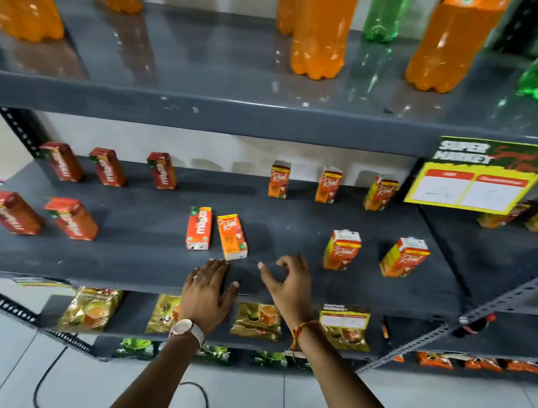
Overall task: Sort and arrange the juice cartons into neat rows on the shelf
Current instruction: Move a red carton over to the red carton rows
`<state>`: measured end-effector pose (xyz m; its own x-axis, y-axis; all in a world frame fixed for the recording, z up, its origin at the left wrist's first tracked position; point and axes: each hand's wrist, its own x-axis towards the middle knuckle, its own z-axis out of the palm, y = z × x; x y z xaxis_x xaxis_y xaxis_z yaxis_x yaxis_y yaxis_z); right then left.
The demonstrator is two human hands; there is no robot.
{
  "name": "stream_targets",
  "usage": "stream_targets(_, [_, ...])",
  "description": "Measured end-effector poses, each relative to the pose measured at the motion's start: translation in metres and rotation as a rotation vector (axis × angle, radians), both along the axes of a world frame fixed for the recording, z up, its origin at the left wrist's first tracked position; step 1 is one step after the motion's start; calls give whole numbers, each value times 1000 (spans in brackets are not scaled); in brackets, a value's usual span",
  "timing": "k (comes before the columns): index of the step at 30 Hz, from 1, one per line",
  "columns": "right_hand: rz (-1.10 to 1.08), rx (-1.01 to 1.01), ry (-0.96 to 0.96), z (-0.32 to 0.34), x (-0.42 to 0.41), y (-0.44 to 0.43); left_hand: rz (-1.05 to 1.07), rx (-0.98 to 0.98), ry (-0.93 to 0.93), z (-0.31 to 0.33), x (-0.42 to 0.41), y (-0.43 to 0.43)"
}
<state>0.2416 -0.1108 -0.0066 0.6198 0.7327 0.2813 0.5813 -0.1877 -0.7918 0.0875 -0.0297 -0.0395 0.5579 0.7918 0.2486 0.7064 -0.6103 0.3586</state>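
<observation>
Juice cartons stand spread over the dark grey middle shelf. Red cartons fill its left half in two rows, for example one in the front row. Orange cartons fill its right half, one of them at the front. In the middle front, a red-orange carton stands beside a paler orange carton. My left hand lies flat on the shelf edge, its fingertips just below the paler orange carton. My right hand hovers to the right with fingers curled apart, holding nothing.
The shelf above holds orange soda bottles and green bottles. A yellow price sign hangs at the right. Gold snack packets lie on the shelf below. A perforated metal brace runs diagonally at lower right.
</observation>
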Motion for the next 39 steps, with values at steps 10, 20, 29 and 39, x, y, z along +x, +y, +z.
stream_targets(10, [-202,-366,41,27,-72,135,90,-72,26,2,-118,90])
stream_targets(20, [-206,-409,-112,23,-130,179,12,-87,27,-9,-136,103])
stream_targets(29, [-329,-96,71,28,-149,172,-13,-95,43,-11,-138,105])
stream_targets(39, [-363,153,169,35,-175,167,-26,-148,67,-6,-147,105])
